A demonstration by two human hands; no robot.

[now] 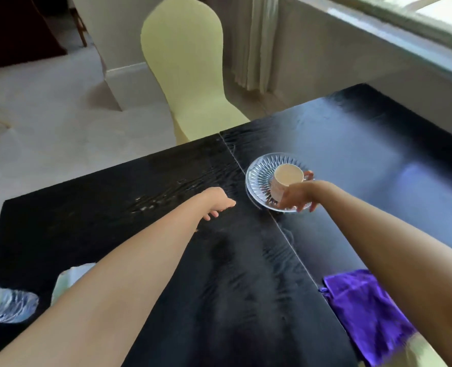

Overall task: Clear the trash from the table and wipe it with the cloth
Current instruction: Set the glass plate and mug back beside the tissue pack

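Observation:
On the black table [352, 154] stands a clear glass plate [259, 178] with a cream cup [286, 178] on it. My right hand [297, 197] reaches over the plate's near rim, fingers at the rim and beside the cup; whether it grips is unclear. My left hand [218, 202] hovers left of the plate with fingers curled and nothing in it. A purple cloth [365, 311] lies at the near right edge, partly under my right forearm. A crumpled clear plastic bottle [6, 305] and a pale wrapper [68, 279] lie at the near left.
A pale yellow chair [190, 67] stands at the table's far side. A window sill [378, 27] and curtain run along the back right. Light floor lies to the left of the table.

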